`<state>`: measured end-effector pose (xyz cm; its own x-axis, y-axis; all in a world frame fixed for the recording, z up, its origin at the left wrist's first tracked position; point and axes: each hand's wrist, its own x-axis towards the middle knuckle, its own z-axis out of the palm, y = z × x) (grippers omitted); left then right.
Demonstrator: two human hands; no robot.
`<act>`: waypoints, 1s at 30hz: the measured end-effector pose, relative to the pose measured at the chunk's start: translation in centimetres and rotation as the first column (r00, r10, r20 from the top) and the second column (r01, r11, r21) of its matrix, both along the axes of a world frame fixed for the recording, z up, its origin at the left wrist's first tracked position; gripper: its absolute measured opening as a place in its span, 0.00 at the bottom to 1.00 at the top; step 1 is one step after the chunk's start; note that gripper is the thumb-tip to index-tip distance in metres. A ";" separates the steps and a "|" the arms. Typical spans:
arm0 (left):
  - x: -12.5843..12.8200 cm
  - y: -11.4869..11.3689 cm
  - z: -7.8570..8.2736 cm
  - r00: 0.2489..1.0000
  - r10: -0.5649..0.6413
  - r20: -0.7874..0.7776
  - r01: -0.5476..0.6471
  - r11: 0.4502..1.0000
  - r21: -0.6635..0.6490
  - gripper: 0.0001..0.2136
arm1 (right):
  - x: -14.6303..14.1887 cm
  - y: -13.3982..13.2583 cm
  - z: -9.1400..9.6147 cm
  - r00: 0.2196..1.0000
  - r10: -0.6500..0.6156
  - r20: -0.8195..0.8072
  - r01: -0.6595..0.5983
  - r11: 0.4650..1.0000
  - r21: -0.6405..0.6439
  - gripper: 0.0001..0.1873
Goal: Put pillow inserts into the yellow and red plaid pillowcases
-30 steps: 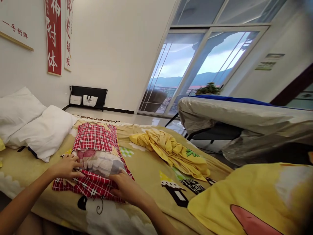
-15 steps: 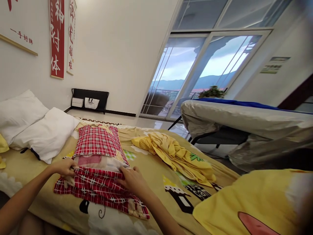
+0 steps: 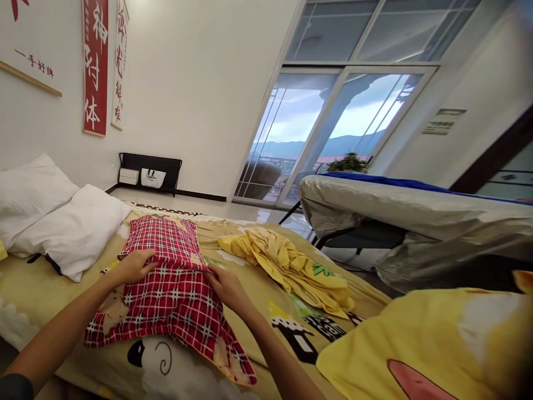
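Observation:
A red plaid pillowcase [image 3: 175,303] with tan printed patches lies across the bed in front of me. Its far half looks filled out, while the near half spreads loose and wrinkled toward me. Across its middle runs the opening's edge, and the white pillow that showed there is covered now. My left hand [image 3: 135,266] is closed on this edge at the left of the middle. At the right end of the same edge, my right hand [image 3: 227,286] pinches the cloth between thumb and fingers.
Two white pillows [image 3: 79,228] lie at the left. Crumpled yellow cloth [image 3: 291,266] rests right of the pillowcase, and a yellow cushion [image 3: 400,339] sits at near right. Beyond the bed [image 3: 233,355] stand a plastic-covered table [image 3: 416,205] and a black chair [image 3: 362,236].
The pillowcase's near flap has been drawn away from me over the gap, hiding the white pillow. My left hand moved forward and right, my right hand slightly forward; the near cloth is flatter.

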<state>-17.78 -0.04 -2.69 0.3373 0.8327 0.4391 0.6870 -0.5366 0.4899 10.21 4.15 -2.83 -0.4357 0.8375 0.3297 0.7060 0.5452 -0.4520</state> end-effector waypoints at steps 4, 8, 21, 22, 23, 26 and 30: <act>-2.4 1.4 -1.3 0.998 0.049 0.032 -0.047 0.995 -0.083 0.14 | 2.1 0.9 -1.7 0.966 0.248 0.072 -0.214 0.924 -0.316 0.24; -5.1 1.3 -1.0 1.000 -0.001 0.011 0.003 0.983 -0.185 0.20 | 4.1 1.5 -0.6 0.975 0.195 -0.110 -0.219 0.932 -0.290 0.24; -3.9 2.2 0.8 0.965 0.220 0.140 -0.218 0.975 -0.033 0.10 | 2.5 4.3 -0.6 0.962 0.092 -0.258 -0.125 0.985 -0.116 0.16; -4.4 2.3 0.2 0.959 0.232 0.165 -0.229 0.973 -0.034 0.10 | 2.8 4.4 -0.9 0.962 0.122 -0.243 -0.158 0.978 -0.135 0.16; -4.8 2.5 -0.3 0.951 0.233 0.205 -0.229 0.972 -0.043 0.10 | 3.0 4.5 -1.2 0.960 0.126 -0.251 -0.165 0.976 -0.142 0.17; -5.8 3.3 -1.3 0.872 0.286 0.396 -0.250 0.958 -0.141 0.14 | 3.1 5.5 -2.2 0.917 -0.057 -0.395 0.027 0.996 -0.081 0.26; -6.1 3.6 -1.3 0.784 0.380 0.491 -0.236 0.914 -0.330 0.22 | 2.3 6.2 -3.3 0.905 -0.200 -0.375 0.173 0.979 -0.106 0.38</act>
